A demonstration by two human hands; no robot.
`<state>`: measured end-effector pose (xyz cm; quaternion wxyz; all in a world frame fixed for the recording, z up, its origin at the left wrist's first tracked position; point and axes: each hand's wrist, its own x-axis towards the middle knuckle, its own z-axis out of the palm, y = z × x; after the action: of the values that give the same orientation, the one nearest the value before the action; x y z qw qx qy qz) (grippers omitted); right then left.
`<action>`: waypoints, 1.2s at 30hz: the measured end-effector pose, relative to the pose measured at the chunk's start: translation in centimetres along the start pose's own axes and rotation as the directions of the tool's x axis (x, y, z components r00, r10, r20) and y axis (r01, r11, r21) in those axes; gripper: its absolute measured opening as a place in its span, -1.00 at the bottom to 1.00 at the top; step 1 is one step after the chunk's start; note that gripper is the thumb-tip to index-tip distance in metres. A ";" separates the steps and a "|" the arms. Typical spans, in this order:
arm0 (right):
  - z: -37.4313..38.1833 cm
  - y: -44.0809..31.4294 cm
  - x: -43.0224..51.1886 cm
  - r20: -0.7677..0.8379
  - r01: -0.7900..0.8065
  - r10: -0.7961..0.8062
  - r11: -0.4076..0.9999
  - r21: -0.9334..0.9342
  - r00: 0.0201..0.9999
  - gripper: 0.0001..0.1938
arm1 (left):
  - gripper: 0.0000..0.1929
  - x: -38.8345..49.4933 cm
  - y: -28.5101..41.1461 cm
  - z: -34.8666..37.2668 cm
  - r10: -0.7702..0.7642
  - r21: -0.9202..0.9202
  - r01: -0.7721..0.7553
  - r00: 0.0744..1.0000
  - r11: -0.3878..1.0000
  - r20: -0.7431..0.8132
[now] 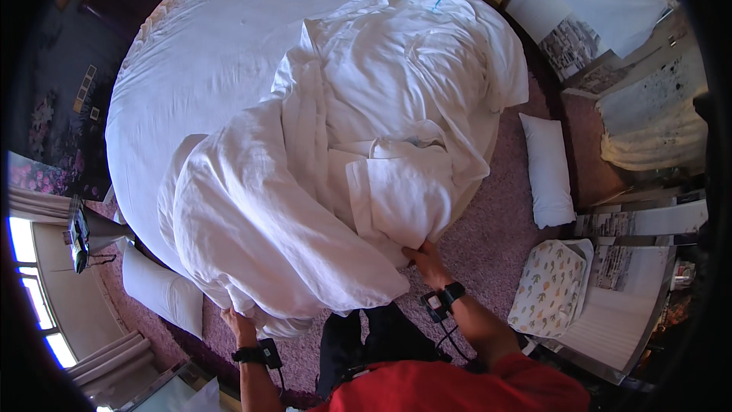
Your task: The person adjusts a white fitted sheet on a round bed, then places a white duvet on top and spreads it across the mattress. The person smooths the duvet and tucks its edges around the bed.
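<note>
A bunched white duvet lies over the near and right parts of a round bed, whose white fitted sheet shows at the left and far side. My left hand grips the duvet's near left edge, low beside the bed. My right hand pinches its near right edge, close to a folded-back part of the cloth. Between my hands the duvet hangs over the bed's near side. Much of the fingers on both hands is hidden by the fabric.
One white pillow lies on the pink carpet at the left, another white pillow at the right. A patterned cushion is near the lower right. Wrist-worn devices with cables hang at both wrists. A window is at the far left.
</note>
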<state>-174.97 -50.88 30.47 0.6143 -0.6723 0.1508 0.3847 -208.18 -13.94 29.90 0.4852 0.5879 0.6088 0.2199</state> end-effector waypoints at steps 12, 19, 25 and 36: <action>-3.0 4.7 -0.6 -0.060 -0.026 0.030 0.998 0.055 0.998 -0.74 | -0.39 -1.6 2.2 -2.0 0.421 0.555 -0.588 0.809 0.589 0.410; -4.2 9.5 0.2 -0.118 -0.223 0.239 0.965 0.137 0.964 -0.84 | -0.45 1.0 -0.3 -3.4 0.294 0.355 -0.424 0.883 0.833 0.366; -8.1 20.5 0.2 -0.293 -0.422 0.505 0.854 0.303 0.812 -0.85 | -0.59 1.7 -0.9 -2.1 0.252 -0.049 -0.248 0.930 0.968 0.268; 15.4 15.8 -6.2 0.141 -0.219 0.226 0.974 -0.065 0.964 -0.61 | -0.60 5.3 2.4 -3.3 0.083 -0.252 0.070 0.832 0.965 0.548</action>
<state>-194.81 -41.25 24.35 0.5601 -0.6354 0.1700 0.5037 -208.99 -7.52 31.57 0.7130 0.5592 0.4055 0.1203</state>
